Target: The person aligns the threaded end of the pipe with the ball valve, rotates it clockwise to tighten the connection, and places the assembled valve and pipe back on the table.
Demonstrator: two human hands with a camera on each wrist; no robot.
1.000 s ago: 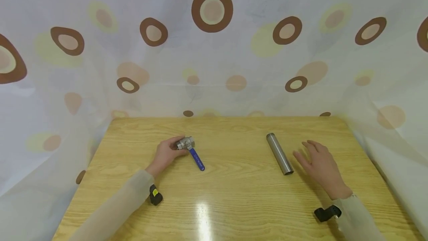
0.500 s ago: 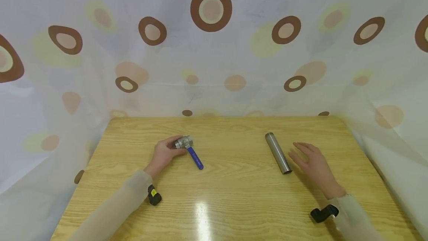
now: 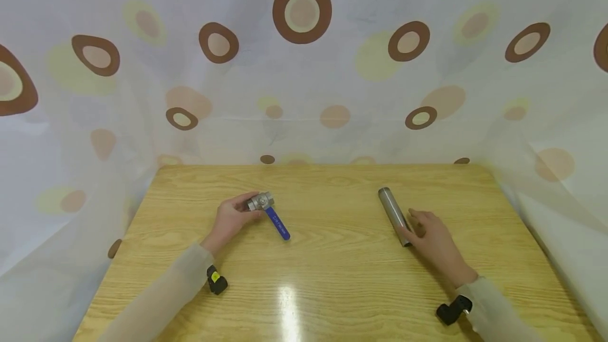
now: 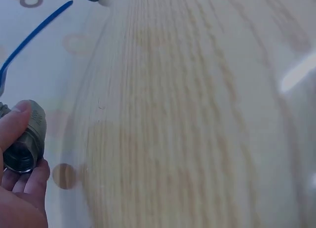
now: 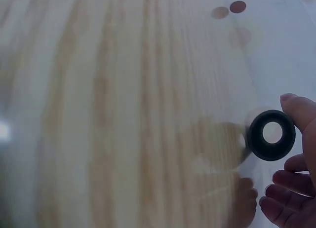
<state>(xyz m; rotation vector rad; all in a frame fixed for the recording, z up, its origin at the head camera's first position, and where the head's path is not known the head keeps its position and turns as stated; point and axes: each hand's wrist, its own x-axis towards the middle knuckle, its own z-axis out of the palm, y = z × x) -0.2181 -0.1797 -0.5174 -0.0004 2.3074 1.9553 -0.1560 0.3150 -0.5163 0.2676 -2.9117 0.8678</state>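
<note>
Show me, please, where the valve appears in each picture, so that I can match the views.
Head: the valve is left of centre, held by the left hand, its blue lever toward us.
Left wrist: its body is at the left edge, lever above.
Right wrist: not in it.
Shared landmark: the table.

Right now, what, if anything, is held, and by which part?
The left hand holds the valve by its metal body. The right hand is at the near end of the tube; grip unclear.

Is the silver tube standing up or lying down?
Lying down: in the head view, the tube stretches lengthwise along the wooden table, its far end slanting leftward.
</note>
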